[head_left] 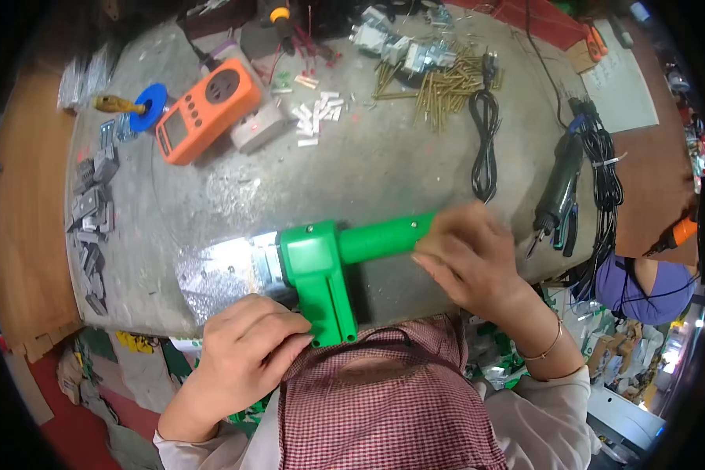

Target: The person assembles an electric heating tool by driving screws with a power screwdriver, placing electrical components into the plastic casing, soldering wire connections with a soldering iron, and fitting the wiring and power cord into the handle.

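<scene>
A plastic-pipe welder with a green housing [312,254] lies across the near part of the table. Its round green handle [380,237] points right, and its flat metal plate [219,274], in shiny clear wrap, points left. My left hand [247,352] pinches the lower end of the housing's leg between thumb and curled fingers. At the handle's right end is my right hand [470,254], its fingers curled together and blurred by motion. It covers the handle's tip, so whatever it holds there is hidden.
Farther back are an orange socket meter [209,110], white sleeves [317,117], long brass-coloured screws [446,86] and a coiled black cord [484,149]. An electric screwdriver [560,180] lies right, beside bundled cables [605,180]. Grey metal parts [94,204] line the left edge.
</scene>
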Demonstrator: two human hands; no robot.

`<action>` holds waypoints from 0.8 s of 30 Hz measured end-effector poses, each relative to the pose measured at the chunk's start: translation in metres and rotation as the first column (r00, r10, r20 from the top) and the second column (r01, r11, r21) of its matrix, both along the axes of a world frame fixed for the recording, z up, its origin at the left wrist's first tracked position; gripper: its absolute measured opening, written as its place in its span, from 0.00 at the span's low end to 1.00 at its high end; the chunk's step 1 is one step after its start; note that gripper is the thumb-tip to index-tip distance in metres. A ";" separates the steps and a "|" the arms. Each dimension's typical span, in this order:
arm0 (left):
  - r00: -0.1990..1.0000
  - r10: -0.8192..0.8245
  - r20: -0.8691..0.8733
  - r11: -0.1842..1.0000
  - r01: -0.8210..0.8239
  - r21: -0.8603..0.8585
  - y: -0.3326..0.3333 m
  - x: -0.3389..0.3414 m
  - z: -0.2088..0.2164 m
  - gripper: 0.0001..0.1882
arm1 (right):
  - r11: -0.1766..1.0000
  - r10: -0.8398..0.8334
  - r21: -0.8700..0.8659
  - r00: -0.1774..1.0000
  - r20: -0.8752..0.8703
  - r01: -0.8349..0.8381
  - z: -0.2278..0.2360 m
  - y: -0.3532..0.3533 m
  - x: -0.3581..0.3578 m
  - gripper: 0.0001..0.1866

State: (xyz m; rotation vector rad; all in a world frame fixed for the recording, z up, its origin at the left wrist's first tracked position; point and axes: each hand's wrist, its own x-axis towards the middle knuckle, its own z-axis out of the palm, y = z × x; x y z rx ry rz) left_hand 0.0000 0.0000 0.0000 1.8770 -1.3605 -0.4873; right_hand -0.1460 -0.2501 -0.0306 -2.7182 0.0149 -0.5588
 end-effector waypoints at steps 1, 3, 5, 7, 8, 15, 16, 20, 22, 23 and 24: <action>1.000 0.002 0.009 1.000 -0.002 -0.011 -0.003 0.001 -0.001 0.10 | 0.998 0.028 0.059 0.999 0.024 -0.030 -0.006 -0.002 -0.001 0.11; 1.000 -0.001 0.028 1.000 0.001 -0.023 -0.012 0.004 -0.001 0.10 | 0.992 0.051 0.115 0.997 0.061 -0.058 -0.011 -0.007 0.001 0.12; 0.999 -0.033 0.042 0.999 0.034 -0.022 -0.023 0.009 0.002 0.10 | 0.991 0.034 0.126 0.995 0.097 -0.046 -0.012 -0.011 0.004 0.12; 0.998 -0.045 0.052 0.999 0.046 -0.015 -0.029 0.012 0.003 0.10 | 0.995 0.088 0.034 0.986 0.141 -0.094 -0.017 -0.014 0.002 0.13; 0.997 -0.041 0.069 0.999 0.042 -0.014 -0.031 0.013 0.003 0.10 | 0.988 0.149 -0.060 0.974 0.172 -0.140 -0.017 -0.016 0.001 0.13; 0.994 -0.003 0.107 1.000 0.005 -0.015 -0.042 0.021 0.003 0.10 | 0.994 0.009 0.108 0.974 0.225 -0.034 -0.002 -0.064 0.048 0.10; 0.993 -0.003 0.118 1.000 0.005 -0.011 -0.043 0.020 0.005 0.10 | 1.000 0.005 0.025 0.988 0.156 -0.009 -0.003 -0.073 0.068 0.09; 0.988 -0.017 0.155 0.998 0.024 -0.049 -0.053 0.020 0.012 0.10 | 0.914 -0.031 -0.406 0.994 -0.107 -0.016 -0.021 -0.098 0.127 0.05; 0.988 -0.009 0.153 0.998 0.018 -0.062 -0.048 0.019 0.010 0.10 | 0.885 -0.015 -0.462 0.986 -0.167 -0.064 -0.023 -0.099 0.139 0.08; 0.986 -0.005 0.165 0.998 0.015 -0.060 -0.046 0.020 0.009 0.10 | 0.849 -0.012 -0.516 0.971 -0.238 -0.116 -0.022 -0.101 0.143 0.12; 0.988 0.015 0.151 0.998 -0.006 -0.061 -0.043 0.020 0.008 0.10 | 0.805 0.004 -0.569 0.962 -0.274 -0.166 -0.018 -0.103 0.143 0.10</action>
